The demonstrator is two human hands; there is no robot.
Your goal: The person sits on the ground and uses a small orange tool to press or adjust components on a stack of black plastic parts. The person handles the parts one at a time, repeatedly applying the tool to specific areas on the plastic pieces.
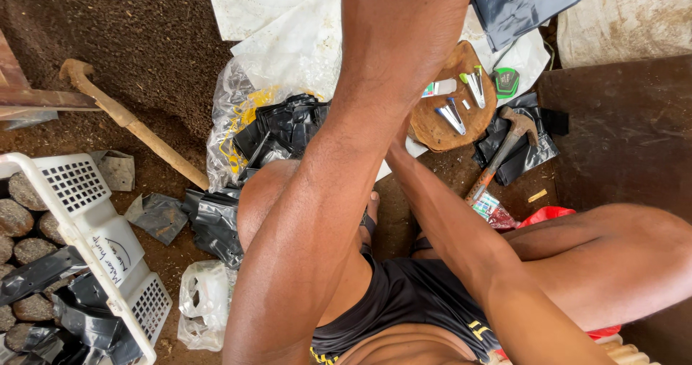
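Now, from the far left: a white slotted plastic crate point(86, 221) stands on the dirt floor point(144, 41), packed with round soil-filled black bags point(21, 217), seemingly stacked there to be kept together. Above it a long curved wooden handle point(130, 120) lies flat on the soil, and loose black plastic scraps point(209, 221) are scattered just beside the crate. Moving along, a clear plastic sack stuffed with folded black plastic bags point(277, 127) sits open on the ground, mouth towards the person, near enough to draw from. Centre frame is filled by the left forearm point(324, 177), raised steeply toward the camera; the left hand itself runs out of the top of the picture, so I cannot tell whether its fingers are spread or closed. The right forearm point(461, 242) reaches forward under it, and that hand is hidden behind the left arm, so its fingers cannot be read either. Further right, a round wooden slab point(443, 123) serves as a small counter, carrying two metal staplers point(465, 95), with a wooden-handled claw hammer point(504, 145) lying just beside it on black plastic. Far right, the person's bent knee point(620, 250).
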